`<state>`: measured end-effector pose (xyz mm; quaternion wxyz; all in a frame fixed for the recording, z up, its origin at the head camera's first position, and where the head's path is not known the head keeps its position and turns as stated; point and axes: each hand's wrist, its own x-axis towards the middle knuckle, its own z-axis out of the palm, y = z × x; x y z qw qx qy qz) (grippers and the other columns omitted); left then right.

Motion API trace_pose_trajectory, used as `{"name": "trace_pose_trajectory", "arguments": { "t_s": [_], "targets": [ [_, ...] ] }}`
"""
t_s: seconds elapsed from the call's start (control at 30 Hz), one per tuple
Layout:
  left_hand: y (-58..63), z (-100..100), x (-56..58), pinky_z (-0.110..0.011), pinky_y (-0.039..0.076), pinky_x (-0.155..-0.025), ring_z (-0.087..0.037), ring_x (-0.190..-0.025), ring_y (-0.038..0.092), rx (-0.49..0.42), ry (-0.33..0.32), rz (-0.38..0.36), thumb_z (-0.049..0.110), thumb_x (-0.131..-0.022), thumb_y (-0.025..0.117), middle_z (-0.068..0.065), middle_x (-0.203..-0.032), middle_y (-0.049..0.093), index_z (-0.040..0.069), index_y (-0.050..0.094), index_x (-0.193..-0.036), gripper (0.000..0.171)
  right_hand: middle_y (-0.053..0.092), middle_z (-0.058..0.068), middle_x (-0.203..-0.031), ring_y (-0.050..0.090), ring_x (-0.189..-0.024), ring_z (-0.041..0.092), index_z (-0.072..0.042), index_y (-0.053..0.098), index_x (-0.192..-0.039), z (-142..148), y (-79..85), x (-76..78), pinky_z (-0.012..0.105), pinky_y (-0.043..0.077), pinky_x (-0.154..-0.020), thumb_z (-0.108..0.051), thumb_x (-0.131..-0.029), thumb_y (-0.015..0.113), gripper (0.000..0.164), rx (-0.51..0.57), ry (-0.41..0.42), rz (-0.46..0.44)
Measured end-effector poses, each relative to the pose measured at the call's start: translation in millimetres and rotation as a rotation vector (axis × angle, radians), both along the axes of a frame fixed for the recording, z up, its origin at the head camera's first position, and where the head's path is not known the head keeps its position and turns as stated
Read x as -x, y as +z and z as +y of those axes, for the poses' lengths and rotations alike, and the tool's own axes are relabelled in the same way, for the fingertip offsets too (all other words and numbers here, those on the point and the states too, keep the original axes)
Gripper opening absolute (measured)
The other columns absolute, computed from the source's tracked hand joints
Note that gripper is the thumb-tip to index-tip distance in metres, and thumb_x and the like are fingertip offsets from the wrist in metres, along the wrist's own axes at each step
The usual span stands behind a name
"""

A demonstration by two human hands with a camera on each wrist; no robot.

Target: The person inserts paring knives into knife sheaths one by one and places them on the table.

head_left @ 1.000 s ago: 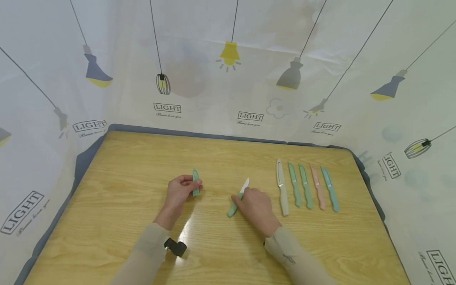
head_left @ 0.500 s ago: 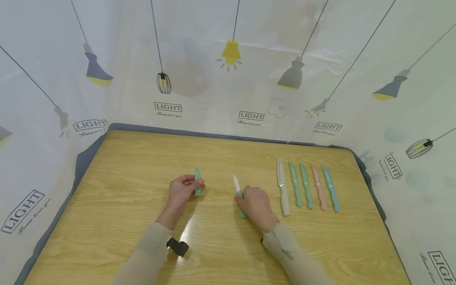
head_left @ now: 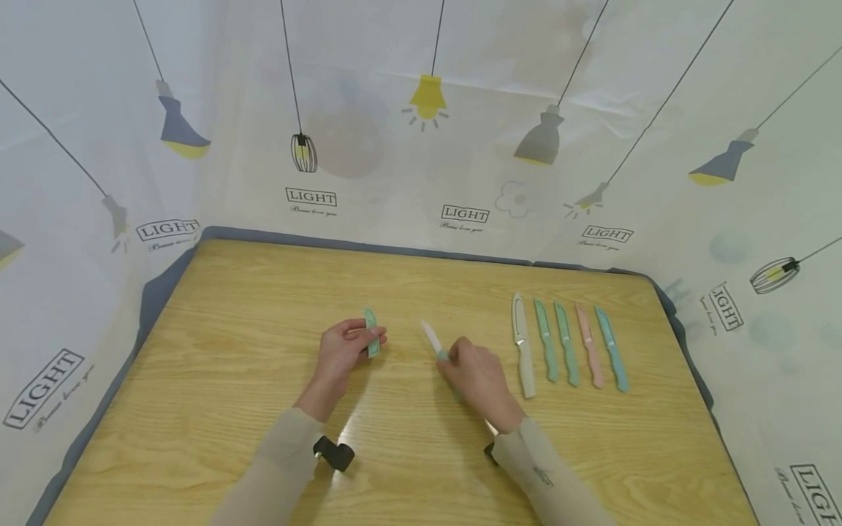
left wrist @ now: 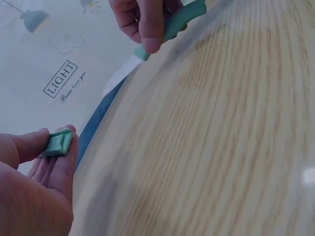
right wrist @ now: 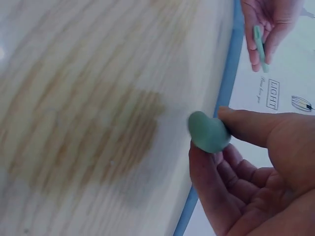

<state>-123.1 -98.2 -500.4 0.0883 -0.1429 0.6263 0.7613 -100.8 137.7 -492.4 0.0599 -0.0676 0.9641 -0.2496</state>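
My left hand [head_left: 340, 352] pinches a green knife sheath [head_left: 372, 333] between thumb and fingers; its open end faces the camera in the left wrist view, where the sheath [left wrist: 58, 142] lies across the fingertips. To the right, my right hand [head_left: 479, 374] grips a small knife by its green handle [left wrist: 183, 22]. The white blade [head_left: 430, 335] is bare and points up and left toward the sheath, apart from it. In the right wrist view only the rounded butt of the handle [right wrist: 209, 132] shows, between thumb and fingers.
Right of my right hand a row of sheathed knives lies on the wooden table [head_left: 276, 285]: a larger cream knife [head_left: 524, 365], two green knives [head_left: 545, 340], a pink knife [head_left: 588, 343] and a blue knife [head_left: 612, 349]. A printed curtain [head_left: 368, 146] surrounds the table.
The knife in my right hand has swung from pointing up-right to pointing up-left. My left hand has shifted slightly right with the sheath, which now tilts a little.
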Motion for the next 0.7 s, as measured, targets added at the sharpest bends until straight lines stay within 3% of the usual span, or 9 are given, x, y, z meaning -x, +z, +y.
{"name": "trace_pose_trajectory", "arguments": {
  "t_s": [0.17, 0.5, 0.7],
  "targets": [
    [0.3, 5, 1.2, -0.03, 0.057, -0.076, -0.028, -0.094, 0.069, -0.029, 0.0, -0.002, 0.006, -0.091, 0.064, -0.024, -0.109, 0.067, -0.009, 0.051, -0.121, 0.035, 0.067, -0.002, -0.083, 0.059, -0.069, 0.01, -0.006, 0.068, -0.105, 3, 6.5, -3.1, 0.029, 0.052, -0.062, -0.031, -0.09, 0.066, 0.029, 0.03, 0.031, 0.028],
    [-4.0, 15, 4.1, -0.032, 0.057, -0.08, -0.026, -0.095, 0.069, -0.09, -0.002, -0.004, 0.006, -0.091, 0.064, -0.022, -0.111, 0.068, -0.008, 0.05, -0.12, 0.035, 0.065, -0.007, -0.08, 0.058, -0.07, 0.006, -0.011, 0.07, -0.095, 4, 14.6, -13.7, 0.026, 0.052, -0.063, -0.033, -0.09, 0.067, 0.023, 0.102, 0.065, 0.019],
    [-2.7, 25, 4.5, -0.024, 0.057, -0.069, -0.026, -0.097, 0.068, -0.095, -0.02, -0.012, 0.007, -0.092, 0.063, -0.02, -0.111, 0.068, -0.007, 0.05, -0.121, 0.034, 0.064, -0.009, -0.079, 0.057, -0.069, 0.004, -0.012, 0.068, -0.094, 6, 16.7, -18.5, 0.025, 0.051, -0.062, -0.031, -0.091, 0.066, 0.019, 0.156, 0.102, 0.027]
  ]
}}
